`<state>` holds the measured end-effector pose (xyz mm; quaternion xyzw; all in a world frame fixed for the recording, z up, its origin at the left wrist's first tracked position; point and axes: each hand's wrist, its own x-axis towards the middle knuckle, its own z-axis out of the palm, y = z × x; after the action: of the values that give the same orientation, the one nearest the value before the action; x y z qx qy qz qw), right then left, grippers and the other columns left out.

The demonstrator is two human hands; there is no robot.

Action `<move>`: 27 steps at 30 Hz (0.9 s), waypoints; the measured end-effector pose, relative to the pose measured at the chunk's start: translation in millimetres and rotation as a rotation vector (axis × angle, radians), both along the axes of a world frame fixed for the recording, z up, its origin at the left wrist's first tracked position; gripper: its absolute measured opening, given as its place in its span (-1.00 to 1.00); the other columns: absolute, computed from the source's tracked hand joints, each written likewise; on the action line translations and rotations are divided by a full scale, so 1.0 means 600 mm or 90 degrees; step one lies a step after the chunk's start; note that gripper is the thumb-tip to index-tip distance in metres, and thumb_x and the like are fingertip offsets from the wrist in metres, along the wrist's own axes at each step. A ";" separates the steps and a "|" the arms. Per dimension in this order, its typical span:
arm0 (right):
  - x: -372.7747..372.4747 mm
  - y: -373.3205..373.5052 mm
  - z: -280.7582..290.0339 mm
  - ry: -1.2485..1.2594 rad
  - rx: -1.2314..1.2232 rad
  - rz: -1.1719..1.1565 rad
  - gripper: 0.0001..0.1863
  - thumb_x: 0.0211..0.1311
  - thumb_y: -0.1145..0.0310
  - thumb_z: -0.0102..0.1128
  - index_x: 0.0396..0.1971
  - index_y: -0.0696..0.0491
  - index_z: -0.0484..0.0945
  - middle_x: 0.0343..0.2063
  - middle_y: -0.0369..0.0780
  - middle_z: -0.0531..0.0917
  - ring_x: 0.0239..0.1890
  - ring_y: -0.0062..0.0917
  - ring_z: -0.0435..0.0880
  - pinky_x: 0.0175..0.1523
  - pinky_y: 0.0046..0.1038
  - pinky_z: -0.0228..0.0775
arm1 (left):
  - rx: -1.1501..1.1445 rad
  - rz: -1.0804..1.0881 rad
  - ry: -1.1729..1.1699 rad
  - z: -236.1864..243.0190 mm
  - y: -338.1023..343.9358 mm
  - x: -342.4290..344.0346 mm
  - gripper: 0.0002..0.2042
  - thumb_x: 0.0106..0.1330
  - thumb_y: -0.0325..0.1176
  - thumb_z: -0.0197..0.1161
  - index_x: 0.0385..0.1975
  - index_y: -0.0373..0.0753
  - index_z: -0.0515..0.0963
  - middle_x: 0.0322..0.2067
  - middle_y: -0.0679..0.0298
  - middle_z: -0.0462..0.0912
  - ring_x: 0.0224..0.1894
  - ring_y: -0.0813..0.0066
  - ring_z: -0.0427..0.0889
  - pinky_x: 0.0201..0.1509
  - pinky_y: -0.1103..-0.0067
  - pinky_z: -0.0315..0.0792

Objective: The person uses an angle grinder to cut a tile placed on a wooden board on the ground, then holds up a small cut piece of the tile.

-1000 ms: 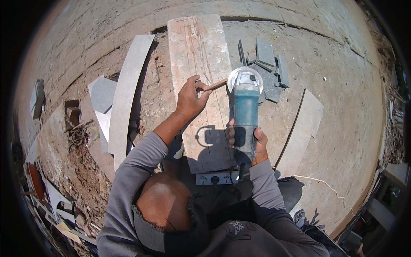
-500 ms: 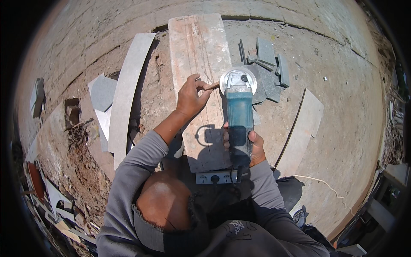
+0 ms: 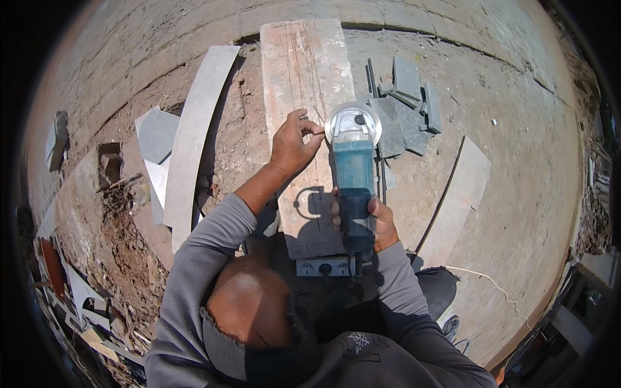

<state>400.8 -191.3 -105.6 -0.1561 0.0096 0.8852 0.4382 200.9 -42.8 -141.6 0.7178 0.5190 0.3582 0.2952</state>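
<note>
My right hand (image 3: pixel 381 223) is wrapped round the dark rear body of a teal angle grinder (image 3: pixel 354 161). The grinder's round metal guard (image 3: pixel 353 123) points away from me, over the right side of a long stone slab (image 3: pixel 284 84). Beside the guard's left edge, my left hand (image 3: pixel 296 142) pinches a thin brown strip between thumb and fingers. That strip is now almost hidden by the fingertips and the guard; its exact kind I cannot make out. From above, the disc's contact with it does not show.
Broken grey tile pieces (image 3: pixel 406 116) lie right of the slab, and a larger offcut (image 3: pixel 456 200) farther right. A long curved strip (image 3: pixel 200 136) and tile pieces (image 3: pixel 158 137) lie left. A power strip (image 3: pixel 326 267) with a plug sits at the slab's near end.
The grinder has shifted slightly left, toward my left hand. The brown strip, plainly seen between fingers and guard before, is now mostly hidden. Both hands keep their grip.
</note>
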 end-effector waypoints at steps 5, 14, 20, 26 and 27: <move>-0.009 0.005 0.026 -0.096 -0.002 -0.031 -0.16 0.04 -0.02 0.48 0.15 0.30 0.38 -0.20 -0.03 0.67 -0.24 -0.31 0.76 -0.15 -0.40 0.67 | 0.003 0.002 -0.005 -0.003 0.001 0.000 -0.46 0.14 -0.40 0.47 0.05 -0.40 0.33 -0.38 0.23 0.71 -0.29 0.33 0.73 -0.14 0.48 0.59; 0.004 0.010 0.023 -0.082 0.021 -0.073 -0.16 0.08 -0.05 0.44 0.15 0.32 0.40 -0.20 0.00 0.67 -0.23 -0.29 0.75 -0.13 -0.36 0.66 | 0.001 -0.007 0.026 0.000 0.001 -0.004 -0.43 0.14 -0.42 0.48 0.07 -0.40 0.30 -0.34 0.17 0.71 -0.27 0.32 0.73 -0.13 0.49 0.61; 0.014 0.013 0.023 -0.093 0.019 -0.089 -0.12 0.02 -0.09 0.46 0.13 0.33 0.41 -0.21 -0.01 0.66 -0.22 -0.30 0.75 -0.12 -0.35 0.64 | 0.002 -0.010 0.034 0.003 0.000 -0.004 -0.42 0.15 -0.42 0.48 0.08 -0.40 0.28 -0.33 0.14 0.71 -0.26 0.33 0.74 -0.12 0.50 0.61; 0.024 0.023 0.031 -0.126 0.016 -0.114 -0.08 -0.05 -0.14 0.49 0.11 0.32 0.40 -0.26 -0.05 0.63 -0.28 -0.33 0.69 -0.14 -0.37 0.62 | -0.019 -0.003 0.017 0.001 -0.001 -0.003 -0.44 0.14 -0.43 0.46 0.07 -0.41 0.32 -0.35 0.19 0.70 -0.24 0.27 0.72 -0.10 0.46 0.60; 0.027 0.026 0.032 -0.136 0.024 -0.123 -0.07 -0.05 -0.15 0.49 0.11 0.31 0.40 -0.26 -0.05 0.62 -0.29 -0.34 0.68 -0.15 -0.38 0.62 | -0.019 -0.004 0.016 0.001 -0.001 -0.003 -0.44 0.14 -0.43 0.46 0.07 -0.41 0.32 -0.35 0.19 0.70 -0.24 0.27 0.72 -0.10 0.46 0.60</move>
<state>416.9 -175.8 -86.1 -0.2395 -0.0388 0.8174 0.5225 199.3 -43.2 -140.9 0.7192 0.5260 0.3402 0.3005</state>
